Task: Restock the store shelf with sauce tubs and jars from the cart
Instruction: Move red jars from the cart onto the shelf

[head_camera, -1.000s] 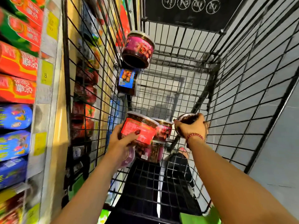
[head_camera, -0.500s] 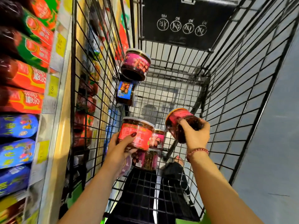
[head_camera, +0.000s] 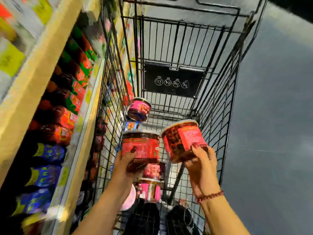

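Sauce tub (head_camera: 140, 150), red-labelled and upright, was gripped by the left hand (head_camera: 126, 164) above the cart (head_camera: 218, 116). Just beside it, the right hand (head_camera: 201, 165) gripped a second tub (head_camera: 183, 139), tilted. A pink-labelled jar (head_camera: 139, 109) lay farther along the cart by its left wall, next to the blurred shelf (head_camera: 33, 68).

Black placard (head_camera: 174, 80) on the end panel of the cart (head_camera: 218, 106): four circled, struck-through pictograms in one row. Small captions above the two middle pictograms read "ON" in this view; the two outer captions are not legible. Left red-label tub (head_camera: 140, 148) and right red-label tub (head_camera: 184, 139): print blurred, unreadable. Shelf packs (head_camera: 67, 116): characters present, illegible.
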